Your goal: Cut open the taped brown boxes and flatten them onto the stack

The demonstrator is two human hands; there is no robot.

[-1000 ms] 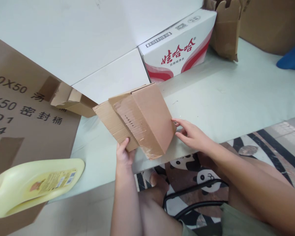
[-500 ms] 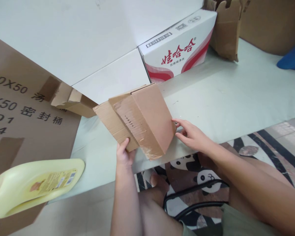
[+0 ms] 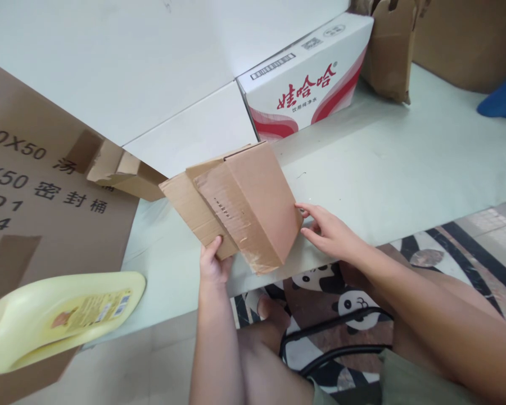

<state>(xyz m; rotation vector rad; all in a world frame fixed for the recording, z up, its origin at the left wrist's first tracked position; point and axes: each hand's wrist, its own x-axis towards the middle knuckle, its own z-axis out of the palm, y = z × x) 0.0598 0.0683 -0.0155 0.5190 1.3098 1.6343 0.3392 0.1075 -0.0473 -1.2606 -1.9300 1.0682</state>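
Note:
A brown cardboard box with a flap spread out to its left is tilted above the pale table. My left hand pinches the lower edge of that flap, thumb on top and the other fingers behind it. On the other side, my right hand rests its fingertips at the box's right edge, thumb and fingers apart. A torn strip of clear tape and a row of small dark marks show on the box's side panel. The inside of the box is hidden from me.
A white and red carton stands at the back of the light green tabletop. At left, a yellow bottle lies before a large printed carton. A blue object is at far right; a panda-patterned mat lies below.

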